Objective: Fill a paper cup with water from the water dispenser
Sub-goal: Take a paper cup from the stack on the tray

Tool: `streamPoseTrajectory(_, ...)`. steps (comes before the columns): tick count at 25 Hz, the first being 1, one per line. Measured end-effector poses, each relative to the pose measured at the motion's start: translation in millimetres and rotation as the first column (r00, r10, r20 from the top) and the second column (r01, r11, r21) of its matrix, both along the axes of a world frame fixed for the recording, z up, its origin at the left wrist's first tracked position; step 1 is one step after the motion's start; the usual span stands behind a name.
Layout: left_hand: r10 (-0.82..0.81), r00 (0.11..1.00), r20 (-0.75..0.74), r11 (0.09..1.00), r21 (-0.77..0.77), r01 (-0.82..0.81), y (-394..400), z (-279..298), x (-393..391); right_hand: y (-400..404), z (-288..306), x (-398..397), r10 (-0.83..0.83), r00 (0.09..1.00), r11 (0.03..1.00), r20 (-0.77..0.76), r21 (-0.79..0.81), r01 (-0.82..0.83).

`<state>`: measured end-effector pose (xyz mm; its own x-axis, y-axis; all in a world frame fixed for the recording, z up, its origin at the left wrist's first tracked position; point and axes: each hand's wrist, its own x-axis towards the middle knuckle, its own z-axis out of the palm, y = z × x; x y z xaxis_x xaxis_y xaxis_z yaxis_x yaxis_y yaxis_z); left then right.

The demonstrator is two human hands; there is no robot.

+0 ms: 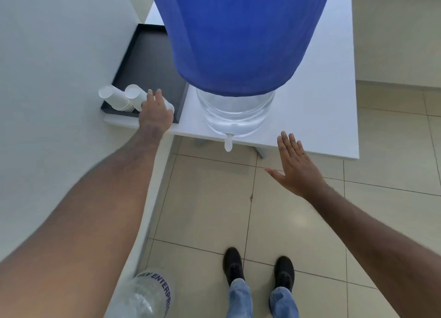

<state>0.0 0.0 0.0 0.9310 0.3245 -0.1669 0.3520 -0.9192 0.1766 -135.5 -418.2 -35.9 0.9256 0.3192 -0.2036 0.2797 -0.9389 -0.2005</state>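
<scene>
Item: left hand point(155, 113), fingers curled over the rightmost paper cup point(167, 104) on the black tray point(128, 62). The palm hides the contact; it appears to be closing on the cup, though a firm hold cannot be confirmed. Right hand point(294, 165): flat, fingers spread, holding nothing, hovering over the floor just off the table's point(322, 117) front edge, near the tap point(228, 144).

Handling note (judgement): the cups lie on their sides, some nested. Take only the outer cup, pinching near its rim with thumb opposite fingers, lightly enough not to crease the wall, and draw it along its own axis so the others stay put. Turn it upright before bringing it under the tap.

Item: paper cups, white, thin-walled, tapered. Two more stacks point(118, 99) lie beside the grasped one at the tray's near end, bases toward the camera.

Item: water dispenser point(235, 112), a clear jar under a blue cloth cover point(238, 36), standing on the white table, right of the tray. Its small white tap overhangs the table edge, well apart from the cups.
</scene>
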Motion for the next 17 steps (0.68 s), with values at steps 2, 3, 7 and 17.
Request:
streamPoseTrajectory(2,0.025,1.0,-0.001,1.0,0.011,-0.025,7,-5,9,4,-5,4,0.006,1.0,1.0,-0.004,-0.006,-0.006)
streamPoseTrajectory(3,0.024,1.0,-0.006,1.0,0.017,-0.024,10,-11,14,4,-8,6,0.0,1.0,1.0,-0.01,-0.017,0.0)
streamPoseTrajectory(7,-0.072,0.997,0.004,0.992,0.106,0.071,24,-36,29,11,-19,8,0.011,0.999,1.0,-0.046,-0.027,-0.012)
streamPoseTrajectory(17,0.27,0.846,0.459,0.865,-0.502,-0.004,6,-4,-24,29,-23,8,-0.057,0.995,0.977,0.078,0.21,0.04)
